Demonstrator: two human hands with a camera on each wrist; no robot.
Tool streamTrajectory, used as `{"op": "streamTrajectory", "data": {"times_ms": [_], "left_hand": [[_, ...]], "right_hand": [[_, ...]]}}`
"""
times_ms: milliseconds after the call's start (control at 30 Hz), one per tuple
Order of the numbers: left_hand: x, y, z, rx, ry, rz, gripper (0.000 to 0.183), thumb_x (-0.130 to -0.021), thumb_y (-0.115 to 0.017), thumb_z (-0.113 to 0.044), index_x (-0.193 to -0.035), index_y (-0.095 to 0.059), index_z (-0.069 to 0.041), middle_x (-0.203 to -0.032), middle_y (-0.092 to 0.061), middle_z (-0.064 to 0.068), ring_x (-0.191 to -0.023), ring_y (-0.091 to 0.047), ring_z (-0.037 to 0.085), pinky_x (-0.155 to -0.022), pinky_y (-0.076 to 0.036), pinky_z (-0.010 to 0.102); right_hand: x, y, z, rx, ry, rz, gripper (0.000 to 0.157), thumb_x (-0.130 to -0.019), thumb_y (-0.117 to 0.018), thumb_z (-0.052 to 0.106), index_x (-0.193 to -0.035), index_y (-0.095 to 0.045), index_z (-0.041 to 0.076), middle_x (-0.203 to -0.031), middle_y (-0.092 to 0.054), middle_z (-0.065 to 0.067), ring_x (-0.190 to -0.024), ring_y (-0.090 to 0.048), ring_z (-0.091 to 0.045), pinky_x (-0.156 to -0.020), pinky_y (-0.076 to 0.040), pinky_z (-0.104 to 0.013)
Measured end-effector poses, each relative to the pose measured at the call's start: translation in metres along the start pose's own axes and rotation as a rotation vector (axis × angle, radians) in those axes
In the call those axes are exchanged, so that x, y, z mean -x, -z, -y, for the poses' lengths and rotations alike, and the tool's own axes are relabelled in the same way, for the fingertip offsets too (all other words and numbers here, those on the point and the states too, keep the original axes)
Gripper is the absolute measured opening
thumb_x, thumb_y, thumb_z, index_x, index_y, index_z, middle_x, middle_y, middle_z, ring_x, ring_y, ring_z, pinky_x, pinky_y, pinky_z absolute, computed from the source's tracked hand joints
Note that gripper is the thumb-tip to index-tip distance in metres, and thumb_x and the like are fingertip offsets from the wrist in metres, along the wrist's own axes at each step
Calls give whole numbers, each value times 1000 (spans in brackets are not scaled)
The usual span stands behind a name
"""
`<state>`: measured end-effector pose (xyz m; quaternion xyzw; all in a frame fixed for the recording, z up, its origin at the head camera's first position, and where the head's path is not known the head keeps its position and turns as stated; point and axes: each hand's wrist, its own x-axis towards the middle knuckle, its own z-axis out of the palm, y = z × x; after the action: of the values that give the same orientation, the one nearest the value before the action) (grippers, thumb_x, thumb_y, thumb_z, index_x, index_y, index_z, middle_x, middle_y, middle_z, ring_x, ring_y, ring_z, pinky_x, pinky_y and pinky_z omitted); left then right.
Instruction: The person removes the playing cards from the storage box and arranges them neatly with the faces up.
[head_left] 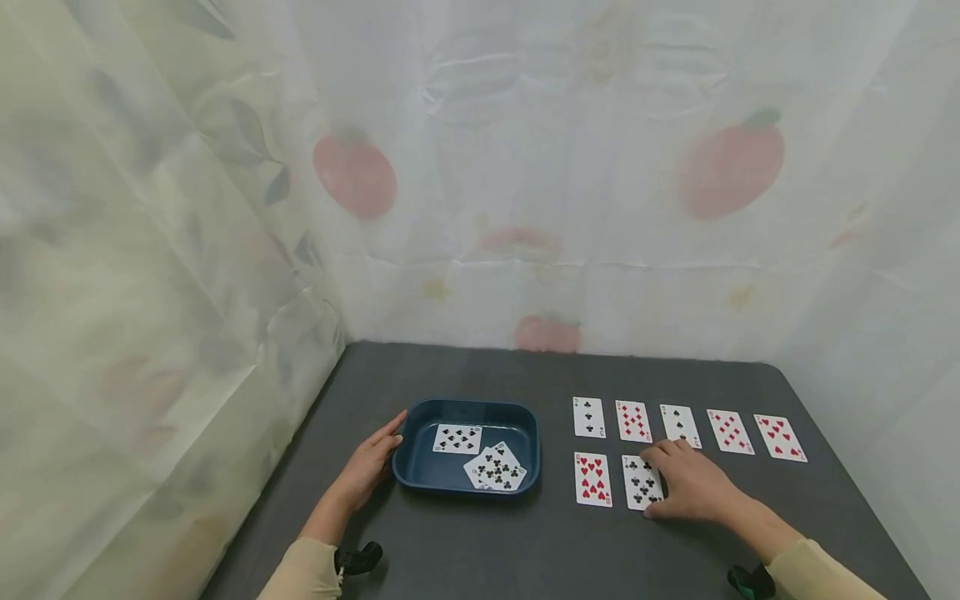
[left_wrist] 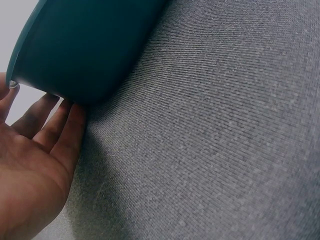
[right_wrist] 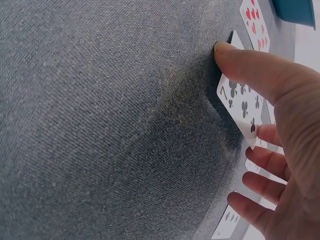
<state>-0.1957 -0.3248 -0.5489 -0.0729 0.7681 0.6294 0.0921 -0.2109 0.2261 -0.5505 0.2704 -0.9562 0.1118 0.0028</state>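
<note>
My right hand (head_left: pixel 693 483) pinches the seven of clubs (head_left: pixel 640 483) between thumb and index finger. In the right wrist view the card (right_wrist: pixel 243 107) tilts, one edge raised off the cloth with a shadow beneath; the other fingers spread behind it. A hearts card (head_left: pixel 593 479) lies just left of it. At the left, my left hand (head_left: pixel 372 462) touches the outer side of a dark blue tray (head_left: pixel 401 467), its fingers fairly straight along the wall and rim. Inside the tray are a spades card (head_left: pixel 457 439) and a fanned overlap of clubs cards (head_left: pixel 497 468).
Beyond my right hand runs a row of face-up cards: a black card (head_left: pixel 588 417), a diamonds card (head_left: pixel 633 421), another black card (head_left: pixel 678 423), a second diamonds card (head_left: pixel 730 432) and a hearts card (head_left: pixel 780 437). Grey cloth (head_left: pixel 517 550) covers the table; patterned curtains (head_left: pixel 600 208) enclose it.
</note>
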Motion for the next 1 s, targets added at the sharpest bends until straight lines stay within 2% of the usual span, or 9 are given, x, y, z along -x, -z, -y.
{"op": "streamTrajectory", "data": {"times_ms": [467,1000], "left_hand": [[-1,-1,0,-10,0,-6,53,-109,-46,-27,-161,-37,-27,-169,-17,16,-152,-19,42,-117,-18,62],[1,0,1,1,-1,-2,52,-109,-45,-26,-161,-37,-28,-169,-17,17,-151,-23,42,-117,-19,63]], "right_hand": [[3,-2,-3,-57,-36,30,85,-60,-91,61,-124,-67,11,-121,-61,-8,-111,-58,-33,-91,-51,-56],[3,-1,-2,-81,-66,78,85,-59,-89,63,-124,-67,13,-120,-60,-6,-108,-57,-29,-91,-50,-54]]}}
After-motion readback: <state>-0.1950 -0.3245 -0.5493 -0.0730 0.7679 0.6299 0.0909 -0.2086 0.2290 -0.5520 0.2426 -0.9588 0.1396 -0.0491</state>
